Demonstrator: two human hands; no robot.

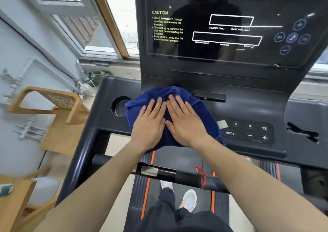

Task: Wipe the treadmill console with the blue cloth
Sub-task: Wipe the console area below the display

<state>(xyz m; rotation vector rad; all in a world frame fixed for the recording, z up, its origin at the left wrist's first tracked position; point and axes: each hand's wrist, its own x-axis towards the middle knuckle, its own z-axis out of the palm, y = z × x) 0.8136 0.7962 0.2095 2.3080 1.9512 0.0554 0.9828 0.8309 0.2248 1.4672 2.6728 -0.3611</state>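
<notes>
A person stands on the treadmill belt (179, 154) and leans both bare arms over the front handlebar (165, 173) to the treadmill console (252, 107). The blue cloth (202, 107) lies bunched on the console's lower deck, left of centre, just below the upright display panel (230, 29) and between the round cup holder (119, 107) and the speed keypad (248, 131); its left edge overlaps the rim of the cup holder and its near edge hangs over the deck's front lip. The left hand (150, 125) and the right hand (186, 123) rest palm-down on the cloth, side by side and touching at the forefingers, fingers straight and slightly spread, so neither hand clasps the fabric; both press it flat against the deck. A slim black device (209, 96) sits on the ledge just beside the cloth's far right corner. A red cord (201, 176) is tied round the handlebar. A wooden chair (53, 107) stands to the left of the machine, beneath a window (99, 27).
</notes>
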